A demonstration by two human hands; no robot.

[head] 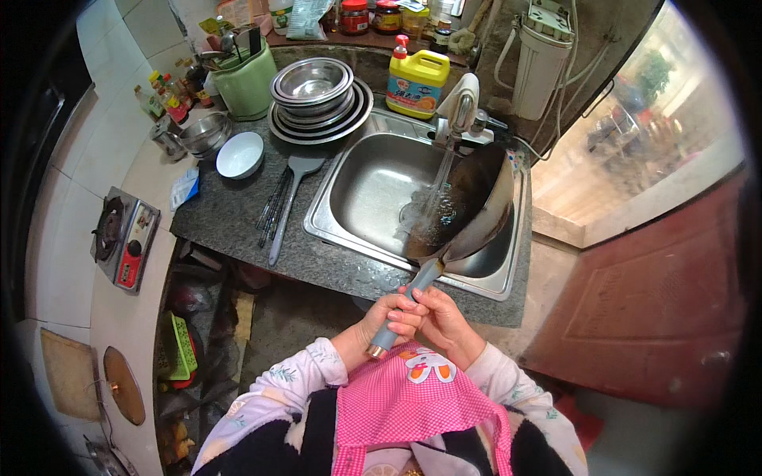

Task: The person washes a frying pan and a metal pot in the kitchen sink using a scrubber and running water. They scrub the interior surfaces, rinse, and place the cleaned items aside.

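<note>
My left hand (387,318) and my right hand (443,315) are both closed around the grey handle (424,276) of a wok (485,220). The wok is tilted on its side over the right half of a stainless steel sink (369,178). Its dark inner face is turned to the left. From the faucet (463,113), a stream of water (439,178) runs down into the wok and splashes at its lower edge. The handle's metal-capped end points toward my pink checked apron (411,410).
Left of the sink lie a grey spatula (292,196) and several dark thin sticks (272,208). Behind them stand a white bowl (240,156) and stacked steel basins (315,89). A yellow detergent jug (418,83) is behind the sink. A portable gas stove (125,238) sits far left.
</note>
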